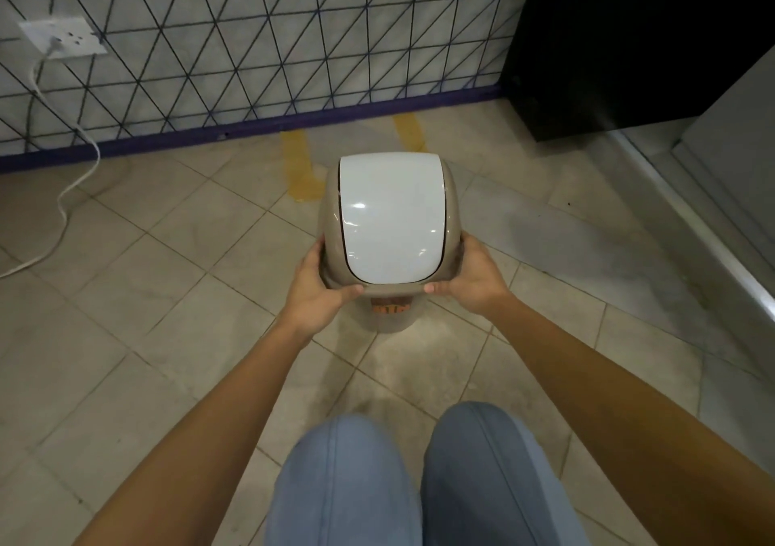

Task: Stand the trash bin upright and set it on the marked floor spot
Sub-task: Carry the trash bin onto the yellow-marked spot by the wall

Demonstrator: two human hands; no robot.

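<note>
While gripped upright, rounded glossy-lidded trash bin (pixel 388 226).

Both hands — left hand (pixel 313 289), right hand (pixel 474 278) — grip upright trash bin (pixel 388 226).

head cam: worn high | faces forward-down | close over floor (pixel 167 293) by wall (pixel 251 42)

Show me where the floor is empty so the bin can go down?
Bare tiles lie between the two yellow stripes by the wall, just past the bin. More bare floor sits left, between the bin and the white cord. Crowded: near side, where both hands and knees are.
</note>
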